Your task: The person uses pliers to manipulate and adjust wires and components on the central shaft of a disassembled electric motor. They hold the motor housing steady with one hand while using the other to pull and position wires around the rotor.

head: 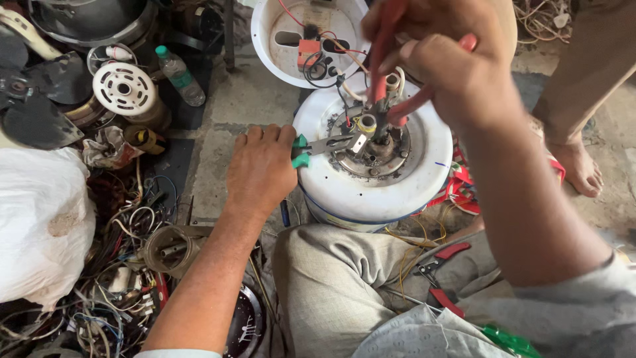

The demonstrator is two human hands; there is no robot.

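Note:
A white round fan motor [424, 179] sits on the floor between my knees, its metal hub [374, 142] facing up. My left hand [262, 169] grips green-handled pliers [324, 144] whose jaws reach the hub from the left. My right hand [440, 56] holds red-handled pliers [381, 83] upright over the hub, jaws down among the wires and a yellow-white sleeve [366, 124]. Behind the motor lies a white round cover [265, 46] with a small red part and wires inside.
Another red-handled tool [440, 275] rests on my lap. A pile of tangled wires [119, 265], a white bag [40, 225], a plastic bottle [180, 76] and fan parts crowd the left. Another person's bare foot [580, 166] stands at the right.

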